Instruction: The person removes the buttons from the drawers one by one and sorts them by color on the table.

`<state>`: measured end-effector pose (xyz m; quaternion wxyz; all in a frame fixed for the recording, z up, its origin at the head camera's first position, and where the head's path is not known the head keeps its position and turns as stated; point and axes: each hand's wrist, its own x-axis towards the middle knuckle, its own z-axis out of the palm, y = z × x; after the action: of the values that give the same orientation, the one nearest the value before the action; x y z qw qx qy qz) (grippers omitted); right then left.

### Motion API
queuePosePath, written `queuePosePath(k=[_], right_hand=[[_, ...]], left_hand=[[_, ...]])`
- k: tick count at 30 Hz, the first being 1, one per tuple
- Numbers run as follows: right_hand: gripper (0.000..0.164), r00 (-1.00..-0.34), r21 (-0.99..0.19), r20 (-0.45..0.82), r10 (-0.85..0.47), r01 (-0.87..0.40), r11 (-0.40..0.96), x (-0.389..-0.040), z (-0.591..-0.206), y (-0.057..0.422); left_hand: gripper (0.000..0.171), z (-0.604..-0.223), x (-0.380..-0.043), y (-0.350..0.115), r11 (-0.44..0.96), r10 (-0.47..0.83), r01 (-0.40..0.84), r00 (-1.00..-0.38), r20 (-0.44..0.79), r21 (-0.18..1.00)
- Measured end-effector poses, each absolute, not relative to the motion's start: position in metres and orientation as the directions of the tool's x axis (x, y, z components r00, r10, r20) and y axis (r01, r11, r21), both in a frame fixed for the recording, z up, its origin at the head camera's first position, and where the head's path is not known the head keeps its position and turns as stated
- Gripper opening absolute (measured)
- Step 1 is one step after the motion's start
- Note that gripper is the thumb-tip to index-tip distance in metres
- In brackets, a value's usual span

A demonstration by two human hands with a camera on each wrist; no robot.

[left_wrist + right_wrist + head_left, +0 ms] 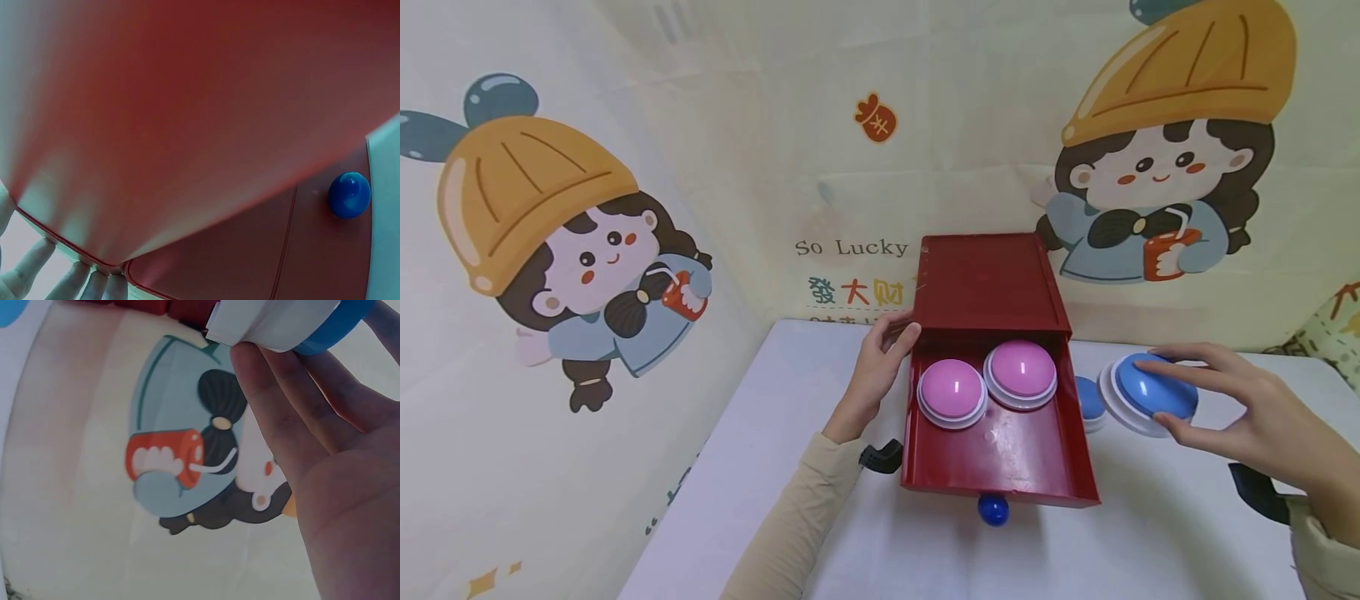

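Note:
A red box stands on the table with its drawer pulled out toward me. Two pink domed push buttons on white bases sit inside the drawer, toward its back. My left hand touches the box's left side, thumb near the front upper corner; in the left wrist view its fingertips meet the edge. Right of the drawer, my right hand holds a blue domed push button between thumb and fingers, tilted and raised above the table. Its white base shows in the right wrist view.
Another blue push button lies against the drawer's right side, partly hidden. A round blue knob sticks out of the drawer front. The white table meets a printed cloth backdrop behind the box.

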<state>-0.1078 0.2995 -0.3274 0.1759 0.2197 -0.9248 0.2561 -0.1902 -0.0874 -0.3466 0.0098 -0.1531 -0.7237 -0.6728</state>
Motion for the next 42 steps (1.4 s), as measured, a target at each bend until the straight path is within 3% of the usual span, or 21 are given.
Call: queuePosePath(k=[31, 42], right_hand=[[0.058, -0.916, -0.536, 0.350, -0.197, -0.368, 0.759, -0.129, -0.360, 0.325], [0.061, -0.945, -0.589, 0.277, -0.174, -0.310, 0.746, -0.136, -0.379, 0.335]], left_hand=[[0.043, -0.347, -0.191, -0.088, 0.042, 0.208, 0.229, -0.954, 0.216, 0.973], [0.042, -0.347, -0.192, -0.088, 0.039, 0.204, 0.225, -0.956, 0.213, 0.974]])
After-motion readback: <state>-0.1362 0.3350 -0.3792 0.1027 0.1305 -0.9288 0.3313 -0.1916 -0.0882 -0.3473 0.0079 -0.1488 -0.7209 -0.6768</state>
